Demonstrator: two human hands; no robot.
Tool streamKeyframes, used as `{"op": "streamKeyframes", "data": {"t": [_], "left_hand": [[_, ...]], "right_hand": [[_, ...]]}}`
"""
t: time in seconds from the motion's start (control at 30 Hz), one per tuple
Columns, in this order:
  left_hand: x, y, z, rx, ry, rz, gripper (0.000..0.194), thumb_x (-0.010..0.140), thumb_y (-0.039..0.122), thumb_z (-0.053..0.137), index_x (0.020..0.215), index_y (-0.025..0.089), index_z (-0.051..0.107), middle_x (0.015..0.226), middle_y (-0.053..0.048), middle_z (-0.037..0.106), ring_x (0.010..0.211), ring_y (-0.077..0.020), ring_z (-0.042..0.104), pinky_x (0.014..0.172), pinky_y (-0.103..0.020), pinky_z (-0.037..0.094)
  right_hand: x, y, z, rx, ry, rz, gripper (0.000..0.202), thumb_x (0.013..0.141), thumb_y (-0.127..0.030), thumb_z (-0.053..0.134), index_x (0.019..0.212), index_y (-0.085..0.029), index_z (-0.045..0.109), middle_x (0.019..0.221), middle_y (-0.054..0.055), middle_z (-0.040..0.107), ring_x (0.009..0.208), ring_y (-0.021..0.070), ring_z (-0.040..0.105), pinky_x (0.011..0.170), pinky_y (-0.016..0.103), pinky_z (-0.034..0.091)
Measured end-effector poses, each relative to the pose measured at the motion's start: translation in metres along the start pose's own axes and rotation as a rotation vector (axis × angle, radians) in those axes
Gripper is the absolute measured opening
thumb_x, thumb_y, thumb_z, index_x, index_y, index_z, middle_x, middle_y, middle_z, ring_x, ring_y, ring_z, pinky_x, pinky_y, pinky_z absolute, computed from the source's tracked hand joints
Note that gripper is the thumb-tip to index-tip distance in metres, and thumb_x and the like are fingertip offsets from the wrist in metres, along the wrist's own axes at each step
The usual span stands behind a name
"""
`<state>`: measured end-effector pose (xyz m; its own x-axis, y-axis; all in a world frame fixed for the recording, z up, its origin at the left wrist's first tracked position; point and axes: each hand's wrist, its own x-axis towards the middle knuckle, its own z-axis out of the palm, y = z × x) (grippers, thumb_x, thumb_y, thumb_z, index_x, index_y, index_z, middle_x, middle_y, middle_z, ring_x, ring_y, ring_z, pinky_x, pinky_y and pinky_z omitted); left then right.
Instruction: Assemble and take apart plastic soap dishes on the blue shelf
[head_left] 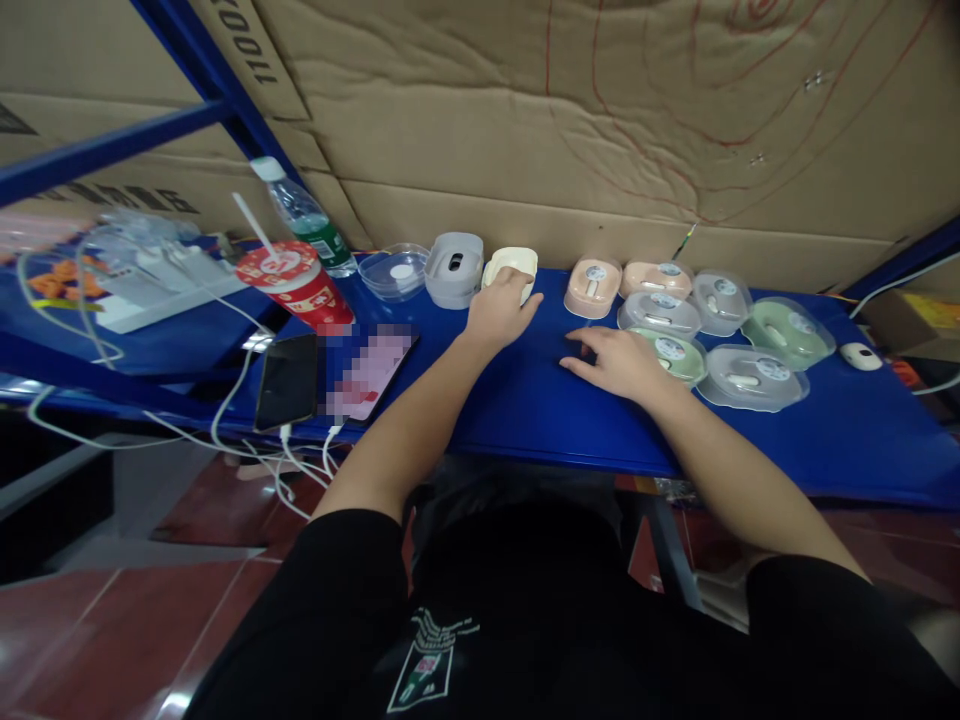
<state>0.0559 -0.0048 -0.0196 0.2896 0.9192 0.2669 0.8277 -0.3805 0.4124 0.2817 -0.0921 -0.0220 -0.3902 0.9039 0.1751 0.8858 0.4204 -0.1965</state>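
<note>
My left hand [504, 308] is at a cream plastic container [498, 262], with its fingers bent over the near side and the thumb out to the right. The fingertips are partly hidden. A grey container [455, 280] with a dark oval opening stands just left of it. My right hand [619, 360] hovers low over the blue table, thumb and fingers apart and nothing between them. Beside it, partly covered by the hand, lies a green container with a clear lid [679, 352]. A peach container [592, 287] with a round label sits behind that hand.
Several lidded containers, including a grey one [754, 377], fill the right. A clear lid [394, 272], red cup [300, 285], water bottle [311, 225] and two phones, one black [287, 380], lie left. Cardboard [480, 150] walls the back. White cables [225, 430] hang at the front-left edge.
</note>
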Motion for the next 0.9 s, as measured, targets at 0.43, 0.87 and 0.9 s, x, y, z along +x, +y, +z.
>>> {"op": "streamKeyframes", "data": {"t": [0.43,0.87,0.9], "left_hand": [[0.012,-0.024,0.005,0.194,0.02,-0.087,0.027,0.101,0.019,0.058,0.125,0.021,0.071,0.14,-0.015,0.064,0.11,-0.0305,0.073,0.094,-0.044,0.059],[0.014,-0.02,-0.008,-0.398,0.193,0.037,0.03,0.103,0.035,0.06,0.132,0.024,0.056,0.086,0.001,0.069,0.072,-0.0166,0.067,0.071,-0.028,0.054],[0.012,-0.019,-0.008,-0.4,0.116,0.025,0.032,0.103,0.034,0.059,0.133,0.024,0.056,0.08,0.002,0.068,0.067,-0.0162,0.066,0.068,-0.028,0.053]], "right_hand": [[0.003,0.01,-0.006,-0.165,-0.029,0.256,0.044,0.104,-0.06,0.06,0.105,-0.021,0.081,0.096,0.012,0.083,0.09,0.0323,0.077,0.072,0.039,0.049],[0.012,0.025,0.024,0.344,0.293,0.224,0.09,0.097,-0.06,0.068,0.169,-0.018,0.034,0.125,0.015,0.078,0.085,0.0299,0.075,0.082,0.047,0.061],[0.013,0.027,0.023,0.333,0.3,0.242,0.084,0.099,-0.061,0.065,0.166,-0.018,0.039,0.118,0.015,0.079,0.088,0.0311,0.075,0.082,0.047,0.06]]}}
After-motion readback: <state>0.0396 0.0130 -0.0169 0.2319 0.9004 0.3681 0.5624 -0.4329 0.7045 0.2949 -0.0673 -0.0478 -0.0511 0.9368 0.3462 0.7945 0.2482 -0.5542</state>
